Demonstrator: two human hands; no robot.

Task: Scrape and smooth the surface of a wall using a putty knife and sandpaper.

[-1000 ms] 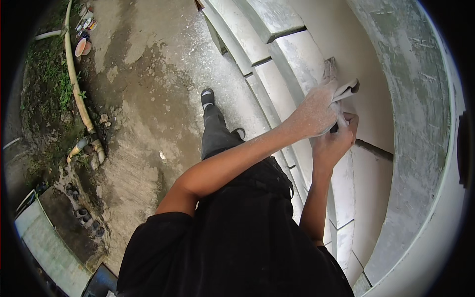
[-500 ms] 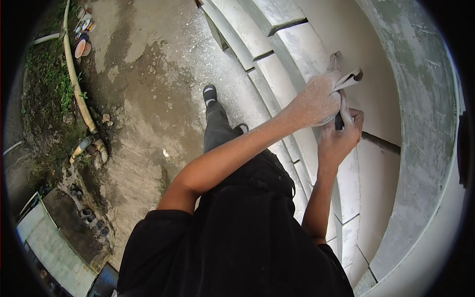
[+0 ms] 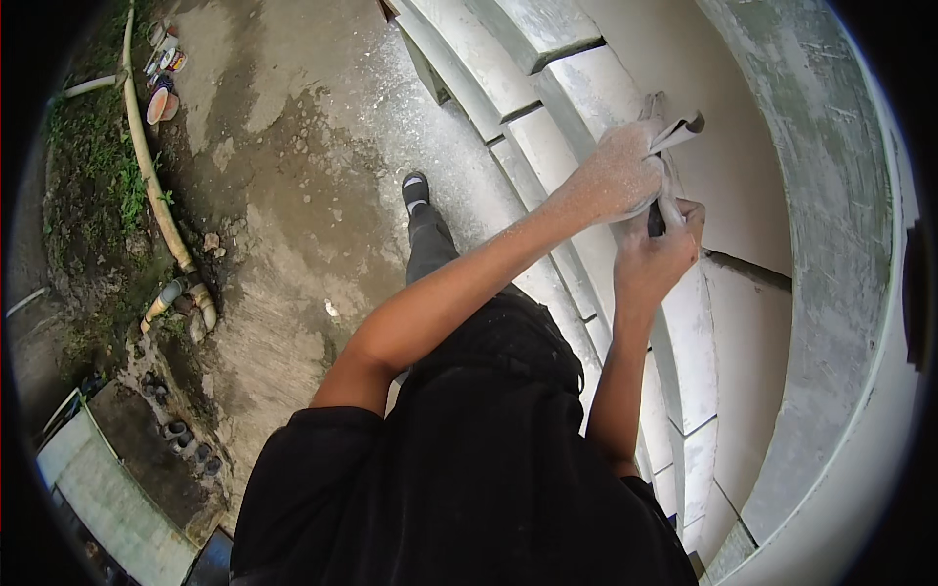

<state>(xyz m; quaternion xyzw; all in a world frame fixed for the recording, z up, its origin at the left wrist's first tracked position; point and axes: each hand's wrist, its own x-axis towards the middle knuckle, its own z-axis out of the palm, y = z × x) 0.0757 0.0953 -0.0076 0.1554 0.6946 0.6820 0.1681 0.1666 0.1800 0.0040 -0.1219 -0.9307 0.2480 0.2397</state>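
My left hand (image 3: pixel 622 174), coated in white dust, is closed on a pale curled sheet (image 3: pixel 677 131) that looks like sandpaper. The sheet's rolled end sticks out past my fingers on the far right. Just below, my right hand (image 3: pixel 657 256) is closed with its fingers bent. A dark piece (image 3: pixel 656 221) shows between my two hands, but its kind is hidden. Both hands are up against the stepped white moulding (image 3: pixel 596 88) of the wall, and they nearly touch each other.
A smooth pale wall face (image 3: pixel 738 186) and a grey, streaked band (image 3: pixel 840 215) curve along the right. White dust lies on the concrete ground (image 3: pixel 283 264) beside my sandalled foot (image 3: pixel 416 188). Farther left are a long pipe (image 3: pixel 147 166), weeds and several discarded containers.
Both hands have shifted slightly left and up along the moulding, the curled sheet moving with my left hand. Both hands stay closed.
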